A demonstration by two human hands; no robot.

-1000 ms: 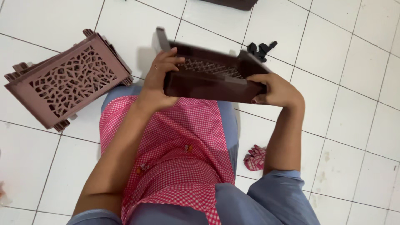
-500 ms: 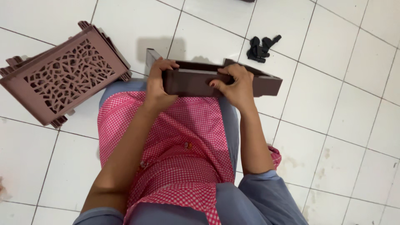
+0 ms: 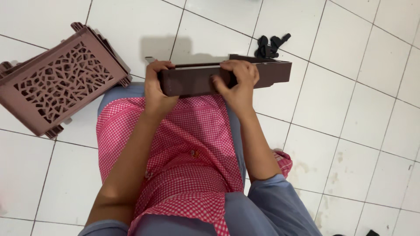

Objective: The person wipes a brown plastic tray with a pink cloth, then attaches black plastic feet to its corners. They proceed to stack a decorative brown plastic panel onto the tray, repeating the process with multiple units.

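Head view, looking straight down: both hands grip a dark brown plastic panel (image 3: 262, 75) seen edge-on, a long flat bar stretching across the upper middle of the frame, above the person's lap. The left hand (image 3: 157, 87) wraps around the panel's left end, fingers curled over its top edge and pressed close together, thumb side facing the body. The right hand (image 3: 236, 81) clamps the panel near its middle, fingers bent over the top and knuckles raised, with the panel's right end sticking out free toward the upper right. A pink-and-white checked cloth (image 3: 188, 157) covers the lap in the lower centre, with grey-blue fabric (image 3: 280, 209) beside it at the lower right.

In the upper left of the frame lies a stack of brown plastic lattice panels with a cut-out crackle pattern (image 3: 61, 83), tilted and well apart from the hands. A small heap of black plastic pieces (image 3: 271, 43) rests at the upper centre, just beyond the held panel. All of it sits on a white tiled floor (image 3: 350, 109) with dark grout lines and some smudges at the lower right.
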